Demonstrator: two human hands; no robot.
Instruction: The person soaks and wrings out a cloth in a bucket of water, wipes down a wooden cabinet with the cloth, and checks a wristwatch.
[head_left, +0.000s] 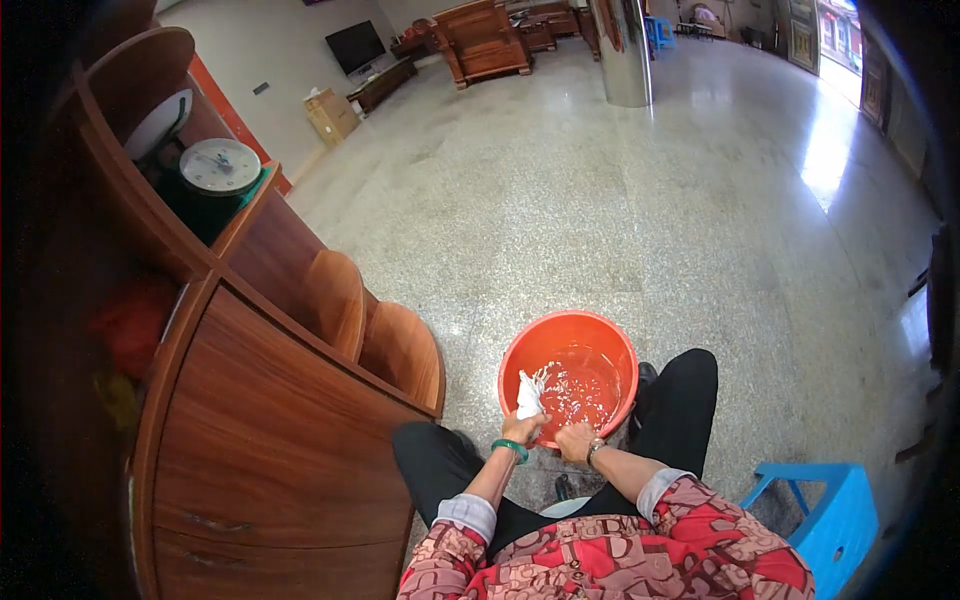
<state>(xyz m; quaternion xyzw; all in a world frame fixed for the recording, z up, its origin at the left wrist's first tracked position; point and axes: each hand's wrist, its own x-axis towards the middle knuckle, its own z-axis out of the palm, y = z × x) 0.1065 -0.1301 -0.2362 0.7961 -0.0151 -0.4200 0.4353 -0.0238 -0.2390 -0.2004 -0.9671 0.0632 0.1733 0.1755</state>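
A red plastic basin (568, 315) with clear, rippling water in it stands on the floor in front of me, close to my knees. Over its near left part, my left hand (523, 427) grips a white cloth (531, 394), whose bunched end sticks up and away from me above the water. My right hand (576, 441) is beside it at the near rim, fingers curled. Whether any cloth lies inside those fingers is hidden. A green bangle (510, 448) circles my left wrist, and a metal band (595, 450) my right.
A wooden cabinet (277, 435) with rounded shelves rises close on my left, bearing a dial scale (220, 166). A blue plastic stool (832, 517) stands at my right. Farther off are a shiny round pillar (624, 60), a cardboard box (332, 116) and wooden furniture (484, 45).
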